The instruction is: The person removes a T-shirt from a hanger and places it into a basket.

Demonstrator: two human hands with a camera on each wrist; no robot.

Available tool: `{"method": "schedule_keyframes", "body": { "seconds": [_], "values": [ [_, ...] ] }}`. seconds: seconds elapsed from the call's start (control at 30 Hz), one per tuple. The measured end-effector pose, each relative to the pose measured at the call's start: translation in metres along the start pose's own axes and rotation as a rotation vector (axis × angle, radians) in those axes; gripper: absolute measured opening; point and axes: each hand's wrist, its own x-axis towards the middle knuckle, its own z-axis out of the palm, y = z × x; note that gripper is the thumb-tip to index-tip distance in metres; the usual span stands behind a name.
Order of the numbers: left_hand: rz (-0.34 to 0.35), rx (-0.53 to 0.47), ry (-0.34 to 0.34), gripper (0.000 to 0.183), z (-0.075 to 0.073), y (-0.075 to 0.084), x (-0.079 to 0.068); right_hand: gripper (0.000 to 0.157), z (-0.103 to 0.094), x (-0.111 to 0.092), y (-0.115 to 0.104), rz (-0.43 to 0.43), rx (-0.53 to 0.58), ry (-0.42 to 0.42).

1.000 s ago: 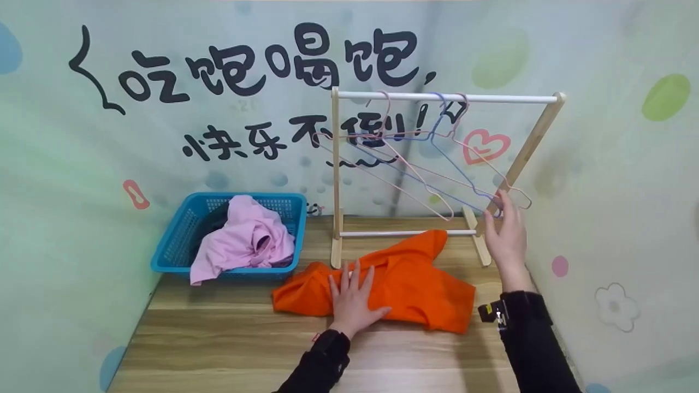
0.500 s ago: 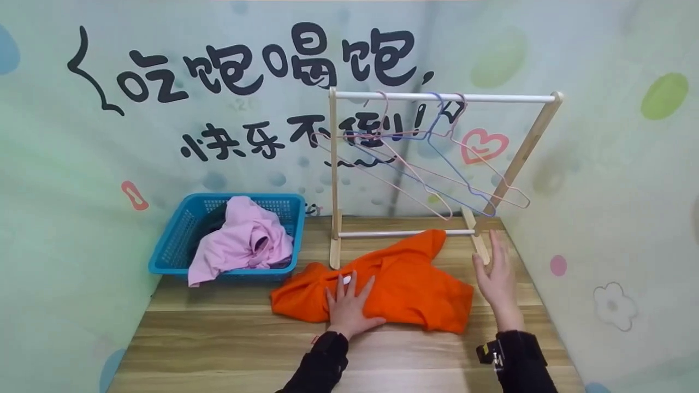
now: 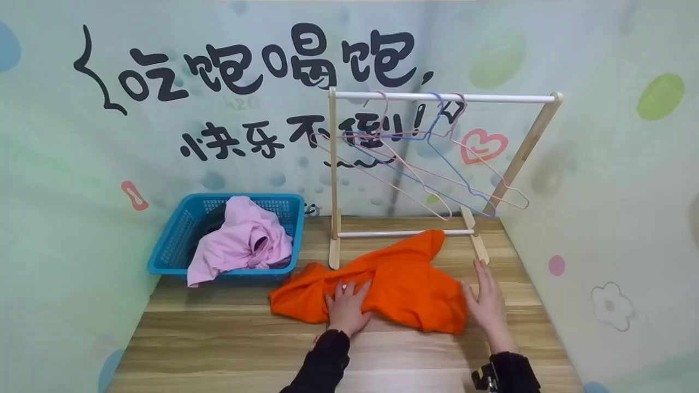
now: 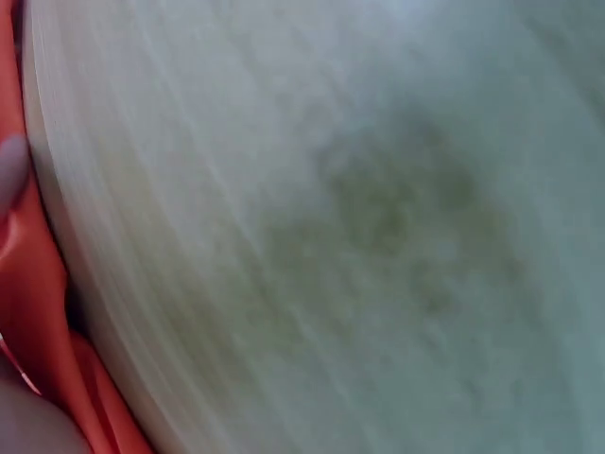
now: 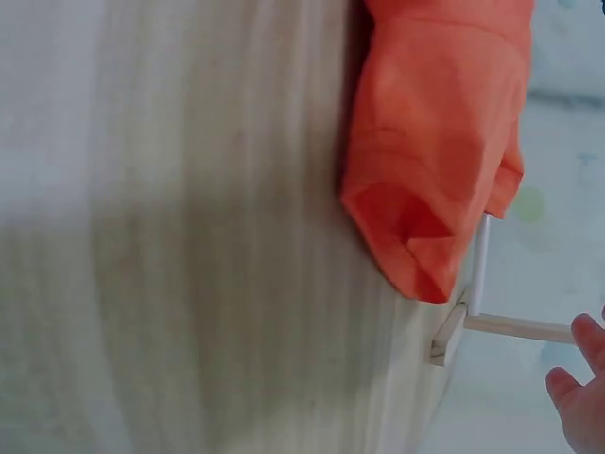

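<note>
An orange shirt [image 3: 409,289] lies rumpled on the wooden table, a small white patch showing between my left fingers. My left hand [image 3: 348,308] is on its near side, the fingers bent and the thumb drawn in, gripping some of the cloth. The left wrist view catches a fold of the shirt [image 4: 38,293] raised between a finger and the thumb. Beside the right end of the shirt, my right hand [image 3: 487,305] holds nothing, its fingers extended. In the right wrist view the shirt's open end [image 5: 416,232] faces the camera, with right fingertips [image 5: 588,339] at the edge.
A white-barred wooden clothes rack [image 3: 334,180] stands behind the shirt, carrying two pink hangers [image 3: 420,177] and a blue hanger [image 3: 453,164]. To the left is a blue basket [image 3: 164,254] with a pink garment [image 3: 240,234] draped over its rim. Fabric walls border the table.
My right hand has left the hangers and come down beside the shirt's right end. My left fingers have bent and the thumb has drawn in, bunching the cloth slightly.
</note>
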Motion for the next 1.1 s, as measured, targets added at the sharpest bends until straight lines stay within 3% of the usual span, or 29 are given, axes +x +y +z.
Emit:
{"method": "schedule_keyframes", "body": {
  "seconds": [0.17, 0.4, 0.5, 0.57, 0.77, 0.93, 1.03, 1.1],
  "values": [
    [-0.013, -0.017, 0.1, 0.046, -0.003, 0.001, 0.002, 0.061, -0.001, -0.009, 0.0, -0.015, 0.001, -0.011],
    [-0.043, 0.009, 0.161, 0.036, -0.007, -0.001, 0.006, 0.059, 0.001, -0.015, 0.001, -0.041, 0.004, 0.011],
    [-0.055, -0.028, 0.188, 0.032, -0.012, -0.002, 0.008, 0.058, 0.002, -0.017, 0.001, -0.041, 0.007, 0.014],
    [-0.063, -0.12, 0.216, 0.031, -0.016, -0.004, 0.011, 0.057, 0.002, -0.017, 0.0, -0.038, 0.008, 0.012],
    [-0.149, -0.522, 0.336, 0.029, -0.036, -0.009, 0.021, 0.058, 0.001, -0.018, -0.002, 0.013, 0.029, -0.038],
    [-0.289, -0.855, 0.35, 0.028, -0.073, -0.005, 0.024, 0.059, 0.001, -0.02, -0.004, 0.038, 0.029, -0.079],
    [-0.34, -0.972, 0.36, 0.029, -0.099, -0.003, 0.027, 0.06, 0.003, -0.021, -0.008, 0.04, 0.015, -0.113],
    [-0.342, -0.994, 0.387, 0.028, -0.116, -0.004, 0.03, 0.061, 0.005, -0.022, -0.011, 0.04, 0.004, -0.139]
  ]
}}
